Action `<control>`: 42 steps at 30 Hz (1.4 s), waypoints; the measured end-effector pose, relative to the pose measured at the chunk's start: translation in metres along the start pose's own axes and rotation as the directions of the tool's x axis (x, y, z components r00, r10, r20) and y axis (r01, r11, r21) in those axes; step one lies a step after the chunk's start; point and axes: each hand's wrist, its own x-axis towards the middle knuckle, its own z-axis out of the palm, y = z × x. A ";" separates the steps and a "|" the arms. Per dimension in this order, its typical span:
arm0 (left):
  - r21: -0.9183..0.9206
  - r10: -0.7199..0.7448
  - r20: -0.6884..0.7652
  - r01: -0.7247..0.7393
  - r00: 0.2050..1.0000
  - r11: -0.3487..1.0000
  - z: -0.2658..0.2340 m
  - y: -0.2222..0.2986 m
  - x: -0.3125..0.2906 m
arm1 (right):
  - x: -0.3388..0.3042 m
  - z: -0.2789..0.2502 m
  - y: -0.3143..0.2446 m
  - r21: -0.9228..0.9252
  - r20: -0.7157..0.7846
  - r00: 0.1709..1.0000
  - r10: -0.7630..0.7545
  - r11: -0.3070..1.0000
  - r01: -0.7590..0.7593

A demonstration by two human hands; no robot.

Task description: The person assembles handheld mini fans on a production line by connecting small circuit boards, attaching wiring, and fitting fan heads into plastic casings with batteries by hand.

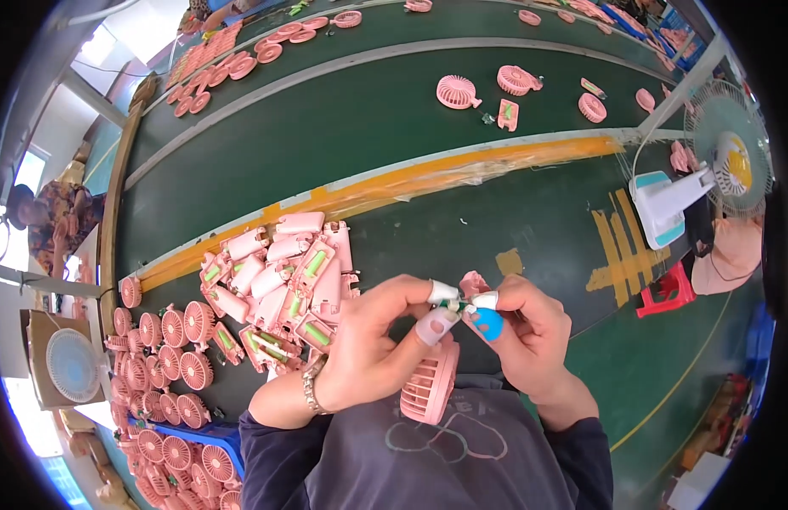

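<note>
In front of my chest, my left hand point(368, 344) is closed, thumb and finger pinching a small green-and-white part point(449, 304) that looks like a circuit board. My right hand point(530, 336) meets it there, its fingertips pinched together; what lies between them is too small to make out. White covers wrap several fingertips, and a blue one is on my right hand. Just below the left fingers hangs a pink round fan head point(430, 387), its slatted grille facing left. Behind my fingers, a pink piece point(473, 283) is partly hidden.
Left of my hands lies a heap of pink handle shells point(279, 272), some showing green cells. Beyond it sit stacked pink fan heads point(173, 327) and a blue crate point(224, 438). A white desk fan point(666, 204) stands at right; a green conveyor point(326, 136) with fan parts runs behind a taped rail.
</note>
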 end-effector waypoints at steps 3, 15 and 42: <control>0.148 0.201 0.063 -0.209 0.978 0.967 -0.002 -0.002 -0.008 | -0.003 0.000 -0.007 0.023 -0.019 0.998 -0.066 0.998 0.066; 0.422 0.402 0.140 -0.422 0.905 0.802 0.001 0.015 -0.008 | 0.003 -0.011 -0.017 -0.247 0.066 0.960 -0.271 0.928 0.279; 0.269 0.279 0.038 -0.279 0.959 0.922 0.013 0.009 -0.020 | -0.005 -0.012 -0.008 -0.071 0.105 0.990 -0.099 0.992 0.107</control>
